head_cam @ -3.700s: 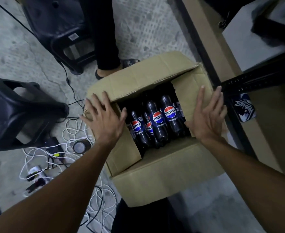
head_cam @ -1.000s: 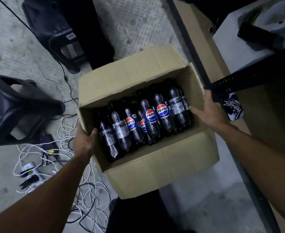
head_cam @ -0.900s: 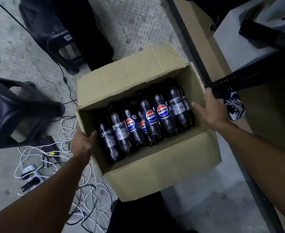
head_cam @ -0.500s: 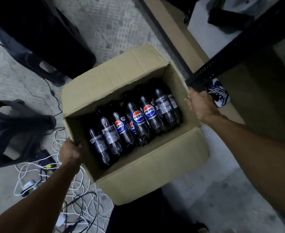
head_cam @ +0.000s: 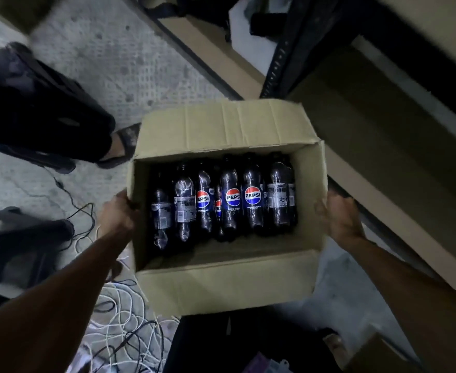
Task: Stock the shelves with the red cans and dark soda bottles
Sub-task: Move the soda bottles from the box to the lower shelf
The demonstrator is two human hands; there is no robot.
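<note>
At the box's [head_cam: 221,286] left wall, our left hand [head_cam: 116,214] grips the edge, fingers curled around it; bottles [head_cam: 229,200] sit inside the box; at its right wall our right hand [head_cam: 339,219] clasps it likewise.

The box [head_cam: 221,286], earlier half closed under flat palms, now lies fully open and turned square, the left hand [head_cam: 117,214] and right hand [head_cam: 338,216] gripping its side walls.

I count one cardboard box [head_cam: 221,286], seven dark soda bottles [head_cam: 232,197] that I can make out inside it, and two hands: left hand [head_cam: 117,214], right hand [head_cam: 338,216].
</note>
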